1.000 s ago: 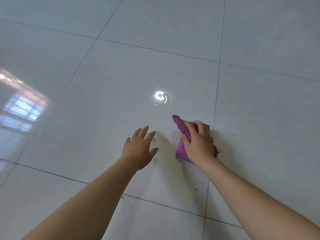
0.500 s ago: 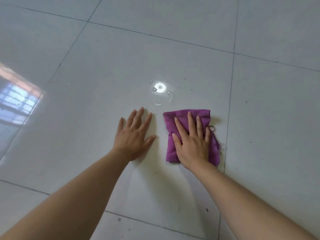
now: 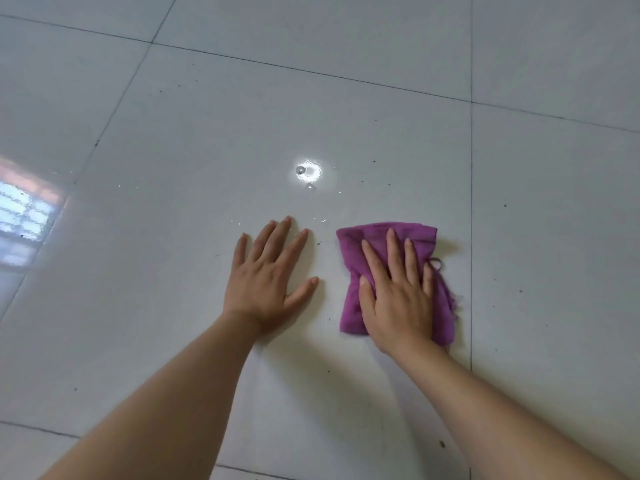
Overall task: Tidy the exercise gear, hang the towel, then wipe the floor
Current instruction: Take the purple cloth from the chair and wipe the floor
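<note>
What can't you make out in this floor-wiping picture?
Head view only.
Floor under the purple cloth: hidden by the cloth and the right hand pressing on it.
Bright spot farther off: washed out by glare; water or reflection, unclear.
Dark specks on the floor: too small to identify.
Left forearm and right forearm: cut by the bottom edge.

Illumination is bright, soft and even. The glossy floor (image 3: 381, 98) carries one blown-out glare spot (image 3: 309, 172) at centre, probably from an overhead lamp, and a washed-out window reflection (image 3: 24, 216) at the left edge. Shadows (image 3: 304, 351) are faint and soft-edged. Grout lines (image 3: 471, 237) bow slightly toward the frame edges. Focus is sharp throughout.
</note>
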{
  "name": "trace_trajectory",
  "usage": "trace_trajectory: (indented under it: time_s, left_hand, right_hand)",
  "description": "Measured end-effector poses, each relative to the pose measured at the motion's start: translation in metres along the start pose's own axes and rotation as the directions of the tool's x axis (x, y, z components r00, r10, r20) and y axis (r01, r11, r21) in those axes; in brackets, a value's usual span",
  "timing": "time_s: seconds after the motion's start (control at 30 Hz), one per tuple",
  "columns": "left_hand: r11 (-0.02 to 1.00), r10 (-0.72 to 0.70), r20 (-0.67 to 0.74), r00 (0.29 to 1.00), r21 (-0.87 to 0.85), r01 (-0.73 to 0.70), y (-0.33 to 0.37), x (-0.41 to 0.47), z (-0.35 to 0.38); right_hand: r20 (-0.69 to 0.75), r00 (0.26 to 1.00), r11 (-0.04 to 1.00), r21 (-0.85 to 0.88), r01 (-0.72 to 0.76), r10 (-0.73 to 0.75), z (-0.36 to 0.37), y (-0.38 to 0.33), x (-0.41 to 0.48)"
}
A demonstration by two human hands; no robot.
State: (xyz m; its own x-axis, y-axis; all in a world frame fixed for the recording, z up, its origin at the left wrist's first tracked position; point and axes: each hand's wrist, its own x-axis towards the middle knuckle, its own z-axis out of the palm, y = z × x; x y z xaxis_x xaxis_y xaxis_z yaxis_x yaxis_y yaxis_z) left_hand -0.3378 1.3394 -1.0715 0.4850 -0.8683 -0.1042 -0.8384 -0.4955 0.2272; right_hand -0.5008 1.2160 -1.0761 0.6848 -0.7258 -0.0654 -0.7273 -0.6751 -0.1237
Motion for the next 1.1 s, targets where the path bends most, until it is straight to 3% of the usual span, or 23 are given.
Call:
trace_trajectory:
  time_s: [0.07, 0.23, 0.3, 0.47, 0.67, 0.83, 0.87, 1.0, 1.1]
  left_hand:
    - [1.0, -0.02, -0.005, 1.0, -0.013, 0.02, 0.0, 0.0, -0.001]
    - [0.996, -0.073, -0.039, 0.997, -0.057, 0.071, -0.002, 0.0, 0.0]
    - [0.997, -0.067, -0.05, 0.997, -0.05, 0.064, -0.003, 0.001, 0.001]
    - [0.998, -0.052, -0.044, 0.998, -0.031, 0.051, -0.003, 0.001, 0.002]
    - [0.977, -0.207, -0.091, 0.974, -0.066, 0.201, -0.021, 0.013, -0.009]
    - [0.961, -0.274, -0.09, 0.957, -0.046, 0.271, -0.033, 0.02, -0.004]
    - [0.962, -0.273, -0.096, 0.957, -0.057, 0.269, -0.033, 0.02, -0.004]
    - [0.959, -0.281, -0.094, 0.955, -0.062, 0.276, -0.034, 0.02, -0.006]
    - [0.959, -0.282, -0.095, 0.955, -0.069, 0.276, -0.033, 0.021, -0.006]
  right_hand:
    - [0.029, 0.999, 1.0, -0.011, 0.017, -0.017, -0.003, 0.005, -0.005]
    - [0.062, 0.984, 0.984, 0.061, -0.17, 0.166, -0.007, -0.019, 0.073]
    - [0.07, 0.991, 0.991, 0.067, -0.12, 0.115, -0.007, -0.025, 0.09]
    - [0.01, 0.983, 0.982, 0.047, 0.182, -0.183, -0.003, -0.008, 0.041]
    - [0.058, 0.994, 0.993, 0.069, -0.092, 0.088, -0.004, -0.032, 0.083]
    - [0.001, 0.973, 0.972, 0.031, 0.232, -0.232, 0.0, -0.017, 0.063]
    - [-0.006, 0.977, 0.977, 0.028, 0.213, -0.213, -0.001, -0.009, 0.052]
    - [0.004, 0.996, 0.996, 0.031, -0.086, 0.086, -0.004, -0.016, 0.078]
    - [0.038, 0.998, 0.996, 0.068, -0.053, 0.05, -0.006, -0.048, 0.127]
